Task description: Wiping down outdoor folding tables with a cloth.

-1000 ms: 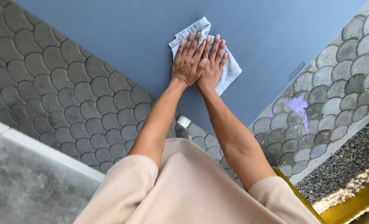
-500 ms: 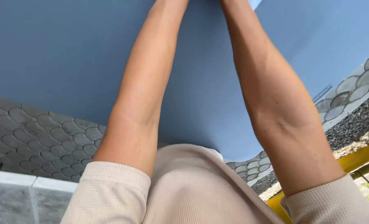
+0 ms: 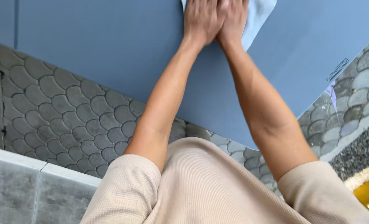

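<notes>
Pressing flat, both hands, left (image 3: 202, 18) and right (image 3: 234, 16), pin a pale cloth (image 3: 257, 18) on the blue mat (image 3: 110, 49), grasping nothing; hard pushing could bunch the cloth or shift the mat.

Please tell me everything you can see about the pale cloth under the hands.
The cloth is pale blue-white and looks thin and soft. It lies flat on the blue mat, at the top edge of the picture, so only part of it shows. The left hand and the right hand press on it side by side, palms down, and cover most of it. One corner sticks out to the right of the hands.
</notes>
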